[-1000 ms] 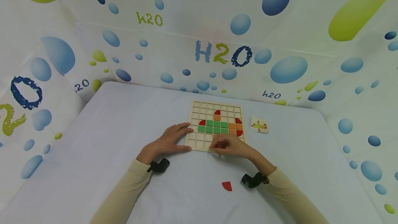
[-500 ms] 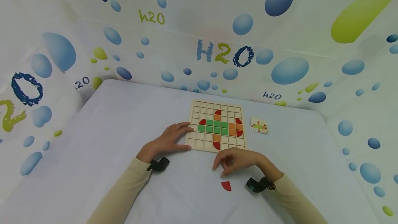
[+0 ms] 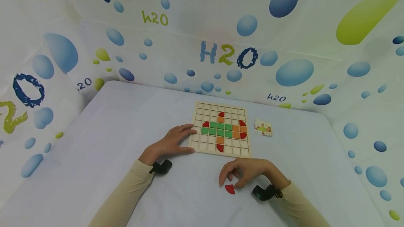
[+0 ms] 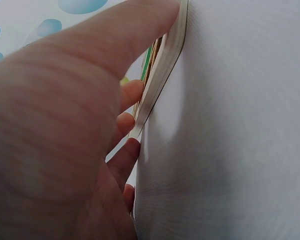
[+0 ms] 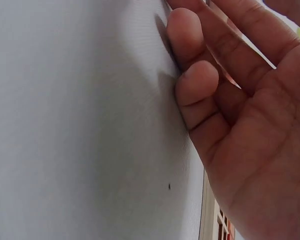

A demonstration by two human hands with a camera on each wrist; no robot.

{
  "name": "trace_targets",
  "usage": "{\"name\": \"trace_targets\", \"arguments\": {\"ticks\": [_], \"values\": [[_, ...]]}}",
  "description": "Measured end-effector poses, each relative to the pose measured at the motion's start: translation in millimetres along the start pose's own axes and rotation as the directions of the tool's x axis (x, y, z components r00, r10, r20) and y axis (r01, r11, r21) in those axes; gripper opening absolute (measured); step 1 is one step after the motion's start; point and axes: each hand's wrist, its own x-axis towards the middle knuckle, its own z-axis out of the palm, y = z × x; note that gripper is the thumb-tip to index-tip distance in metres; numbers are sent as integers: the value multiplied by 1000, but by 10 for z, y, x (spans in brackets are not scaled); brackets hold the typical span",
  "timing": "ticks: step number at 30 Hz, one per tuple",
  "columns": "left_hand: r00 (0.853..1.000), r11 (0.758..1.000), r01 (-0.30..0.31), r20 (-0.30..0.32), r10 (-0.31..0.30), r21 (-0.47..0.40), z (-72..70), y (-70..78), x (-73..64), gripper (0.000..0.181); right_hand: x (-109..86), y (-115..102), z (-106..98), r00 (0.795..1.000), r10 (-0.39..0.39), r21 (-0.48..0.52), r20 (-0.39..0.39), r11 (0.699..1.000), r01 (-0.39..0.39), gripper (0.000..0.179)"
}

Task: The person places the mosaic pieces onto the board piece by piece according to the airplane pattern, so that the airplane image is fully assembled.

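A light wooden grid board (image 3: 202, 144) lies on the table, with green and orange squares and red quarter-round tiles set in some of its cells. At its left edge rests my left hand (image 3: 170, 141), fingers spread and thumb on the near corner; the left wrist view shows the fingertips against the board's side (image 4: 162, 70). My right hand (image 3: 246, 171) is in front of the board, low over the cloth. Its thumb and forefinger stand apart on either side of a loose red quarter-round tile (image 3: 230, 189), with the thumb tip right at the tile's edge.
A small pattern card (image 3: 263, 128) with a coloured grid picture lies to the right of the board. White cloth (image 3: 142, 108) covers the table. Behind and at the sides hangs a white curtain (image 3: 189, 20) printed with blue and green drops.
My right hand has moved from the board's near edge down toward me to the loose red tile, uncovering an orange square and a red tile on the board. My left hand has stayed put.
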Motion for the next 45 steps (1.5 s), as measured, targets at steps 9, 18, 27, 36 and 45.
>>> {"name": "trace_targets", "arguments": {"ticks": [9, 18, 27, 36, 45], "values": [[1000, 1000, -2, -2, 2, 12, 20, -20, 5, 66, -23, 0, 41, 1000, -11, -76, 2, 997, 11, 33], [1000, 1000, 11, -2, -11, 5, 20, 8, -4, 66, 45, -7, 60, 995, -96, -216, 23, 971, 98, 21], [1000, 1000, 1, -7, -1, 7, 23, 3, 3, 66, 75, -26, 96, 1000, -27, -269, 8, 963, 28, 26], [1000, 1000, 7, -6, -7, 1, 23, 15, -1, 65, 77, 19, 135, 989, -13, -246, -148, 969, -24, 22], [1000, 1000, 6, -18, -6, -1, 14, 28, -6, 66, 91, 40, 151, 976, -43, -298, -212, 954, -23, 20]]}}
